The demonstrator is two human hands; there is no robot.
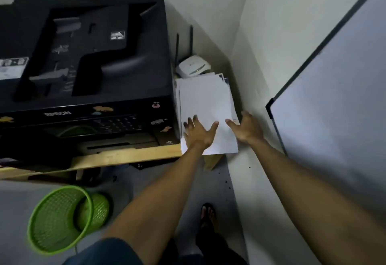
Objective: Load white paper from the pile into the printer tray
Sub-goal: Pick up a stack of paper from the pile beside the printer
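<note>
A pile of white paper (205, 101) lies on the wooden desk, just right of a large black printer (87, 55). My left hand (198, 133) rests flat on the near left part of the pile, fingers spread. Over the pile's near right edge is my right hand (248, 127), fingers apart, holding nothing. The printer's front tray area (117, 142) sits low at its front, dark and partly hidden.
A white router (194, 66) with two antennas stands behind the pile in the corner. A whiteboard (334, 97) leans against the right wall. A green mesh basket (60, 220) lies tipped on the floor below the desk edge (125, 157). My sandalled foot (207, 214) is below.
</note>
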